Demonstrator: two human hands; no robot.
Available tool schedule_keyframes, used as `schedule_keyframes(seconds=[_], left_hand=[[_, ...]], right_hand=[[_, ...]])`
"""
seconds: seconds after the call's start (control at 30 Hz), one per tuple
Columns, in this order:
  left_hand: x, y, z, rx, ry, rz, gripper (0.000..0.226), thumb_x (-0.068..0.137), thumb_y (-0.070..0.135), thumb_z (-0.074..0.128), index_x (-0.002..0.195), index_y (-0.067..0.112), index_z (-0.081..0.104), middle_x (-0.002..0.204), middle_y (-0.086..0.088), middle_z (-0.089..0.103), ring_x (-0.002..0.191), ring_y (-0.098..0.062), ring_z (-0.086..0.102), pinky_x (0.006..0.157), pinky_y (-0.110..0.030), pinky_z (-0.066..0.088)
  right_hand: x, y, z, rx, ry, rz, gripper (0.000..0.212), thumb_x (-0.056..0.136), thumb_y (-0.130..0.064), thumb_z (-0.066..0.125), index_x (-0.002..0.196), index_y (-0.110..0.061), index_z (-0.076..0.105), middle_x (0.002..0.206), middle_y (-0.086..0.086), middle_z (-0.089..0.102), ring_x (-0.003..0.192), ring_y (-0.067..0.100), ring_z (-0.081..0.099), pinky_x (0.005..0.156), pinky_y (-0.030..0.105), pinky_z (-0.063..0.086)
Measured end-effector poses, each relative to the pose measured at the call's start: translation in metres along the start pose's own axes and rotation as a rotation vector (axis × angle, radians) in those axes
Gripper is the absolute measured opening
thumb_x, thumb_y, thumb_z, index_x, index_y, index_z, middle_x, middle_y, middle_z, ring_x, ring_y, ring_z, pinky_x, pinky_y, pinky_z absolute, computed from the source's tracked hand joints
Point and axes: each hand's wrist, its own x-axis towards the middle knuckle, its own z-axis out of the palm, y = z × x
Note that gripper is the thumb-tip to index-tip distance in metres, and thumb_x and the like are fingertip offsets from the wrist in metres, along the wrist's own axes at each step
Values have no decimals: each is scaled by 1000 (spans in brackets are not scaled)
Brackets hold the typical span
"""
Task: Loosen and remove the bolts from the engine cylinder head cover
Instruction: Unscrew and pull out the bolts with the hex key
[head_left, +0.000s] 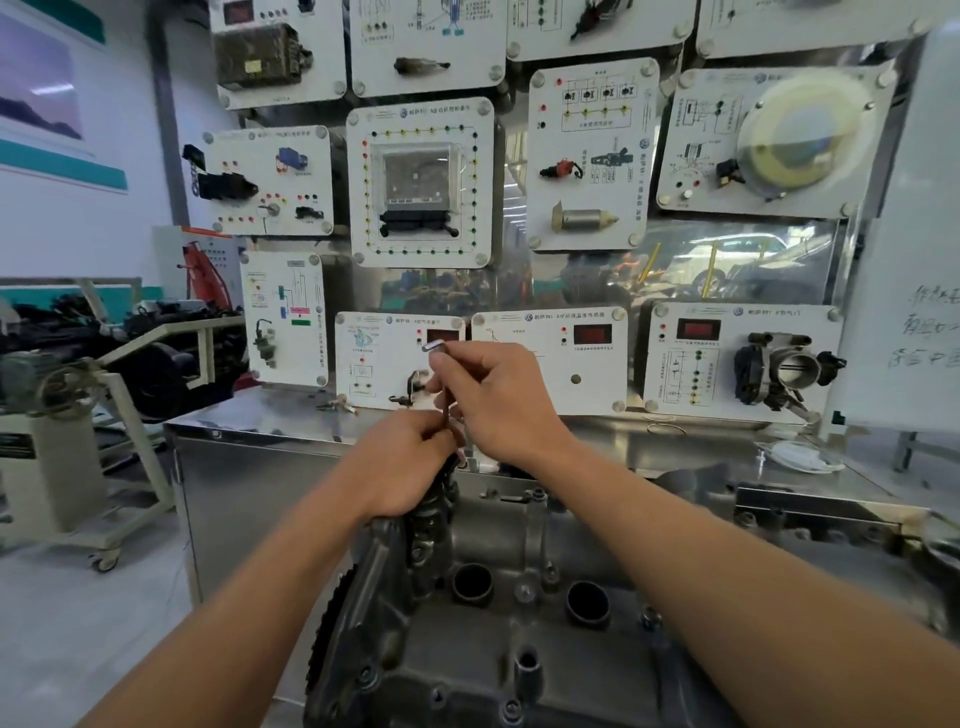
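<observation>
You stand the L-shaped key (447, 414) upright over the far left end of the cylinder head cover (498, 639), which lies directly below you in front of the steel table (260, 415). Your right hand (498, 400) grasps the upper shaft, fingers curled just under the short arm at the top. Your left hand (410, 457) is curled round the lower shaft, its heel resting on the engine's end. The tip and the bolt it addresses are hidden under that hand, so seating cannot be confirmed. Judgement: loosening step, on a far-end bolt. Other bolts (511, 709) look to be in place along the near edge, so the task reads as early. Next move calls for the tip fully home in the bolt head, the left hand steadying the shaft vertical, and the right hand turning anticlockwise without letting the key tilt.
</observation>
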Motion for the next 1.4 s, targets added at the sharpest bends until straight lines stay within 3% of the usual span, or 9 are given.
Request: schedule_keyframes(seconds=[0.33, 0.43, 0.73, 0.87, 0.97, 1.07, 1.13, 1.27, 1.4], left_hand=[[9, 0, 2, -37, -39, -24, 30, 98, 12, 49, 75, 21, 66, 78, 0, 73, 78, -16, 65, 82, -33, 50], [9, 4, -1, 80, -78, 40, 24, 97, 14, 50, 82, 17, 68, 82, -2, 72, 84, -20, 65, 88, -41, 49], [5, 6, -5, 179, -112, 119, 28, 99, 12, 47, 87, 16, 72, 88, -5, 68, 88, -20, 61, 89, -40, 47], [3, 5, -7, 211, -89, 120, 30, 101, 15, 47, 95, 15, 76, 98, 0, 70, 95, -15, 61, 92, -33, 45], [3, 4, -6, 200, -128, 88, 32, 102, 16, 45, 96, 17, 77, 102, 5, 71, 98, -11, 62, 94, -30, 45], [3, 2, -6, 153, -152, 84, 32, 103, 17, 43, 93, 27, 71, 93, 12, 67, 90, -2, 59, 84, -22, 43], [2, 0, -6, 113, -162, 84, 31, 103, 18, 43, 93, 31, 68, 91, 14, 66, 90, -2, 59, 81, -20, 41], [2, -2, -6, 51, -138, 59, 28, 104, 20, 43, 110, 27, 69, 113, 10, 66, 107, -6, 57, 91, -24, 39], [9, 4, -8, 225, -118, 128, 25, 103, 31, 48, 119, 26, 66, 114, 9, 66, 103, -7, 58, 85, -23, 40]], right_hand=[[-1, 0, -6, 143, 71, 35, 25, 101, -8, 56, 83, 5, 70, 78, 18, 70, 63, 21, 63, 63, 34, 55], [-3, 1, -12, 157, 108, 56, 24, 101, -8, 55, 85, 3, 69, 77, 18, 70, 63, 21, 64, 61, 35, 55], [-9, 4, -20, 154, 156, 80, 24, 101, -10, 55, 82, -7, 69, 71, 8, 69, 64, 22, 66, 62, 30, 54], [-11, 2, -21, 136, 143, 84, 26, 101, -10, 55, 79, -12, 68, 68, 3, 68, 64, 19, 65, 63, 36, 56], [-14, 1, -22, 163, 139, 116, 25, 101, -9, 55, 81, -11, 69, 69, 3, 68, 62, 14, 63, 60, 25, 51], [-15, 0, -24, 171, 140, 141, 23, 101, -9, 56, 85, -4, 71, 72, 9, 68, 61, 15, 63, 59, 22, 50], [-15, -2, -26, 163, 144, 149, 21, 101, -10, 56, 90, 0, 72, 73, 10, 69, 60, 15, 63, 58, 24, 51], [-12, -5, -38, 130, 155, 155, 20, 100, -11, 58, 95, 0, 74, 74, 13, 71, 59, 14, 63, 60, 38, 57], [-15, 1, -58, 45, 138, 129, 24, 101, -14, 57, 88, -2, 73, 75, 13, 71, 60, 21, 66, 59, 38, 57]])
